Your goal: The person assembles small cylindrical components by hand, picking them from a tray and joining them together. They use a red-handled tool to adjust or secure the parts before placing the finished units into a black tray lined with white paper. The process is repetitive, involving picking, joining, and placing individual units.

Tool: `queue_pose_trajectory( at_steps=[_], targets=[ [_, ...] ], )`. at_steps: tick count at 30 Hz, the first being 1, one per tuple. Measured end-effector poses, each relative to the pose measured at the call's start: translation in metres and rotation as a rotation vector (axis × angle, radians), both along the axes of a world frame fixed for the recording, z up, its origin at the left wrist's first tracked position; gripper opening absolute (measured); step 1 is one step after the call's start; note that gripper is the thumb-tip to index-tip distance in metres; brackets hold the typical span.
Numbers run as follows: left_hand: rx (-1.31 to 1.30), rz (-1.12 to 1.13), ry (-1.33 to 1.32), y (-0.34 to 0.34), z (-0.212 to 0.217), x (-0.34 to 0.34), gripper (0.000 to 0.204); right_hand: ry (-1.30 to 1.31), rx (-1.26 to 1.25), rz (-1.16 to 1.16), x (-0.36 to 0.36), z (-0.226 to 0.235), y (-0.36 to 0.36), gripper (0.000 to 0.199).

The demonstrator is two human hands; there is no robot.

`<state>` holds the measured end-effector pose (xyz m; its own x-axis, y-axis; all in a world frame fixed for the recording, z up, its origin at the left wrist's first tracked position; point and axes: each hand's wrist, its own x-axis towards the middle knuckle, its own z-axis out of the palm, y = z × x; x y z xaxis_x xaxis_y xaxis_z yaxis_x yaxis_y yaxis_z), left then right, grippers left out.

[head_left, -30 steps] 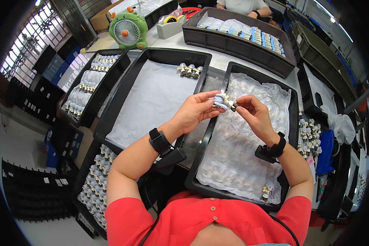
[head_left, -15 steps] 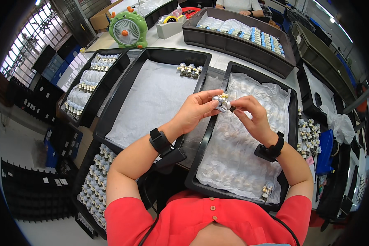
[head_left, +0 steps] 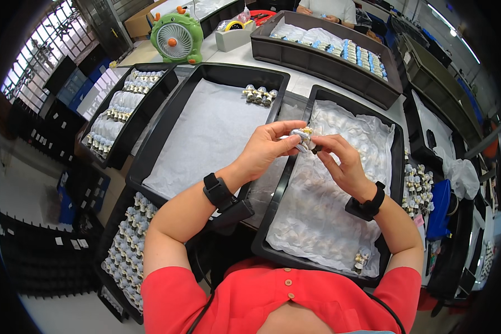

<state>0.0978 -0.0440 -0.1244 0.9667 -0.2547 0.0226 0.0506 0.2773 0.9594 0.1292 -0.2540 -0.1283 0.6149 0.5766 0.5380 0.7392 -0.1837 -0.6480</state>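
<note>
Left hand [head_left: 268, 147] pinches small figurine [head_left: 304, 138] between thumb and fingers; right hand [head_left: 346, 162] grips its dark end.

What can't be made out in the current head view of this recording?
Head view: part of the held figurine, hidden by the left hand and right hand.
Head view: what lies beneath the white tissue sheet in the right-hand black tray; the sheet covers it.
Head view: the head of the co-worker, cut off by the top edge.
Head view: details of the blue-and-white rows, too small.
</note>
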Motion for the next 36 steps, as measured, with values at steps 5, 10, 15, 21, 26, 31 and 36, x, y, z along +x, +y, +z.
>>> queue_pose_trajectory(
  at_steps=[5, 10, 15, 21, 26, 31, 36],
  targets=[
    [-0.005, -0.003, 0.014, 0.000, -0.001, -0.001, 0.035, -0.143, -0.018, 0.016, 0.004, -0.002, -0.005, 0.022],
    [0.013, -0.009, -0.021, 0.000, 0.002, -0.001, 0.035, 0.121, 0.141, 0.053, 0.002, -0.009, -0.002, 0.024],
    [0.048, -0.021, -0.061, -0.002, 0.005, -0.003, 0.035, 0.430, 0.193, 0.084, 0.002, -0.011, -0.005, 0.023],
    [0.197, -0.051, -0.228, -0.008, 0.002, -0.005, 0.034, 0.692, 0.250, 0.090, 0.000, -0.017, 0.000, 0.016],
    [0.208, -0.039, -0.199, -0.006, -0.001, -0.005, 0.033, 0.797, 0.248, 0.074, 0.004, -0.012, 0.000, 0.017],
    [0.170, -0.046, -0.158, -0.007, 0.000, -0.003, 0.034, 0.780, 0.238, 0.050, 0.003, -0.012, -0.003, 0.018],
    [0.167, -0.051, -0.099, -0.006, 0.004, -0.002, 0.035, 0.645, 0.292, -0.031, 0.011, 0.024, -0.019, 0.019]
  ],
)
